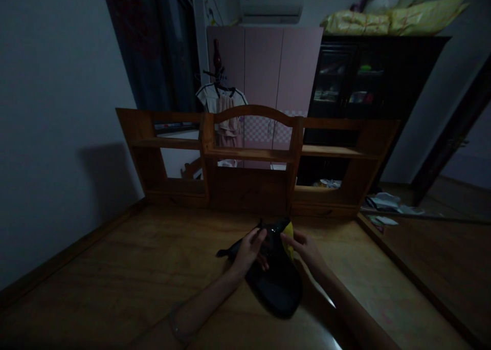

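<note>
A black bag or pouch (278, 283) lies on the wooden table top (134, 268) in front of me, with a yellow item (289, 232) at its far end. My left hand (251, 247) grips the bag's upper left edge, fingers curled over the dark fabric. My right hand (305, 247) pinches the yellow item at the bag's opening. Both forearms reach in from the lower edge of the view. The room is dim, so the bag's details are hard to make out.
A low wooden shelf unit (253, 155) stands along the table's far edge. Behind it are a pink wardrobe (268, 68), clothes on a hanger (222, 104), and a dark glass cabinet (353, 84) with yellow bundles on top. A grey wall runs along the left.
</note>
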`<state>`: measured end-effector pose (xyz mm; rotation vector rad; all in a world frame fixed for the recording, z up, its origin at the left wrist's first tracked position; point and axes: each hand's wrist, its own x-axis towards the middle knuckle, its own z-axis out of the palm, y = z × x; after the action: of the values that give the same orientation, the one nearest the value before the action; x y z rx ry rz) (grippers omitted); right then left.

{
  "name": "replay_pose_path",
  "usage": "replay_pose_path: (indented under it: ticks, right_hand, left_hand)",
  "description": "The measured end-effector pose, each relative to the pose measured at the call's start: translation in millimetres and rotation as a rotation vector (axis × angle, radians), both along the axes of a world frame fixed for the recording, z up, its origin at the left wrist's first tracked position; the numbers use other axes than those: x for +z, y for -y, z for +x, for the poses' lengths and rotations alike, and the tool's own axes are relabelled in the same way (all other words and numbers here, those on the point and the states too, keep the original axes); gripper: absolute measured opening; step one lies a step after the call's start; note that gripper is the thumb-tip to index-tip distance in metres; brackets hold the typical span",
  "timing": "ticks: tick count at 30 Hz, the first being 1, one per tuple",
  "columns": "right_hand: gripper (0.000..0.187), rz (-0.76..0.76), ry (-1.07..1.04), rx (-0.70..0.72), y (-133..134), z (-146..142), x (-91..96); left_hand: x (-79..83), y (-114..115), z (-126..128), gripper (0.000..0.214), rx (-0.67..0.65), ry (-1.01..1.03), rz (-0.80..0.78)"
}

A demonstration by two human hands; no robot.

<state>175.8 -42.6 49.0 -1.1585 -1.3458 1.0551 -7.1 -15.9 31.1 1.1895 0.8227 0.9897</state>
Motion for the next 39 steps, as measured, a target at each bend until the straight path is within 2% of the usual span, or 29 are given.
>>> replay_pose_path:
  ticks: [12,19,25,28,32,35,39]
  right_hand:
    - [0.046,-0.029,0.025,0.062,-6,1,-6.6]
    - [0.046,-0.115,-0.143,0.198,5,0,4.8]
    - [0.050,-0.155,-0.304,0.281,6,-1,-0.5]
    - [0.043,-0.181,-0.363,0.322,6,-1,0.5]
    - [0.038,-0.247,-0.396,0.258,7,-3,-0.4]
    - [0.041,-0.244,-0.405,0.191,7,-4,-6.0]
    - [0.039,-0.231,-0.408,0.169,6,-3,-9.5]
  left_hand:
    - [-10.0,-5,1,0.062,0.014,-0.081,-0.015]
    - [-8.6,-4,0,0.063,-0.008,-0.101,-0.022]
    - [-8.8,-7,-1,0.065,0.024,-0.113,-0.061]
    - [-12.8,-11,-1,0.069,0.035,-0.109,-0.068]
    - [-16.9,-13,0,0.070,0.078,-0.068,-0.075]
    - [-17.6,-13,-1,0.069,0.075,-0.052,-0.072]
    - [-17.4,-13,-1,0.070,0.053,-0.055,-0.073]
